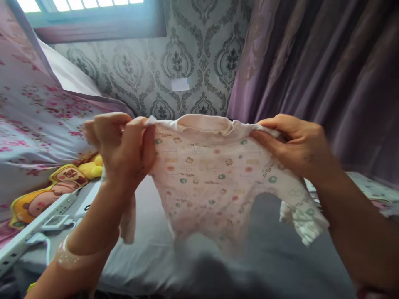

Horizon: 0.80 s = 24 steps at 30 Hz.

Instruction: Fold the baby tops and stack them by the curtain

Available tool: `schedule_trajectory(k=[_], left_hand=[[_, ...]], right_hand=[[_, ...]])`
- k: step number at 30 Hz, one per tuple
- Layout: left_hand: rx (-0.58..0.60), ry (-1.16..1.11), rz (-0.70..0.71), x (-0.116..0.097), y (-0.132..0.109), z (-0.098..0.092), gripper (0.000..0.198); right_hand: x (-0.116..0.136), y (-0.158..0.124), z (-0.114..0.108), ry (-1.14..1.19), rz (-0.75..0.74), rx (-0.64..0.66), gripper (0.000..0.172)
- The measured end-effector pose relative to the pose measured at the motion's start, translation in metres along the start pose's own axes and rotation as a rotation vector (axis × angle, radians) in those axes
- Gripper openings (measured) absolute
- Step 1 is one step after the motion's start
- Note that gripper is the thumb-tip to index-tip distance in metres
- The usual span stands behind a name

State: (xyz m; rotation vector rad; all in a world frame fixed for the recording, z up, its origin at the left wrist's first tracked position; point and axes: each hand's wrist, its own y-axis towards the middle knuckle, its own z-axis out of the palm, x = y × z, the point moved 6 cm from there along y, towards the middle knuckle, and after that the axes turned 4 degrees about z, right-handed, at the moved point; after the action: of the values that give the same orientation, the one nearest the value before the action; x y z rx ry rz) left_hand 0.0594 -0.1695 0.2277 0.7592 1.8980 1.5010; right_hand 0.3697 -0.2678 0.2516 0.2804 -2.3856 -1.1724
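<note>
A small pale pink shirt (205, 178) with a scattered print of green, orange and brown figures hangs stretched out in the air, its white neckline at the top. My left hand (124, 145) pinches the shoulder on the left side. At the other shoulder, my right hand (289, 143) grips the cloth between thumb and fingers. One sleeve dangles below my right hand with a crumpled whitish cuff; the other hangs partly hidden behind my left wrist. The lower edge of the shirt is blurred.
Below lies a grey bed sheet (143, 257). A white power strip (40, 224) with plugs and a yellow plush toy (37, 203) are at the left, beside a floral curtain (46, 108). Folded patterned cloth (368, 191) lies at the right, under a purple curtain (311, 74).
</note>
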Motion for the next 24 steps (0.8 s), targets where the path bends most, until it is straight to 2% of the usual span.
schedule_trajectory(k=[3, 5, 8, 11, 13, 15, 24], left_hand=[[0.217, 0.181, 0.145, 0.0, -0.022, 0.044, 0.02], [0.369, 0.2, 0.114, 0.013, -0.055, 0.083, 0.022], [0.653, 0.186, 0.021, 0.04, -0.119, 0.143, 0.027], [0.845, 0.174, -0.032, 0.061, -0.173, 0.185, 0.03], [0.921, 0.179, -0.04, 0.069, -0.193, 0.201, 0.032], [0.967, 0.184, -0.035, 0.074, -0.201, 0.212, 0.034], [1.052, 0.227, -0.003, 0.1, -0.2, 0.254, 0.036]], right_hand=[[-0.04, -0.005, 0.039, 0.084, 0.175, 0.186, 0.025], [-0.074, -0.019, 0.077, 0.079, 0.26, 0.314, 0.026], [-0.118, -0.05, 0.136, -0.03, 0.265, 0.442, 0.026], [-0.152, -0.084, 0.184, -0.188, 0.266, 0.564, 0.028], [-0.165, -0.1, 0.204, -0.282, 0.261, 0.628, 0.03], [-0.175, -0.106, 0.217, -0.359, 0.252, 0.664, 0.031], [-0.212, -0.091, 0.259, -0.531, 0.221, 0.802, 0.034]])
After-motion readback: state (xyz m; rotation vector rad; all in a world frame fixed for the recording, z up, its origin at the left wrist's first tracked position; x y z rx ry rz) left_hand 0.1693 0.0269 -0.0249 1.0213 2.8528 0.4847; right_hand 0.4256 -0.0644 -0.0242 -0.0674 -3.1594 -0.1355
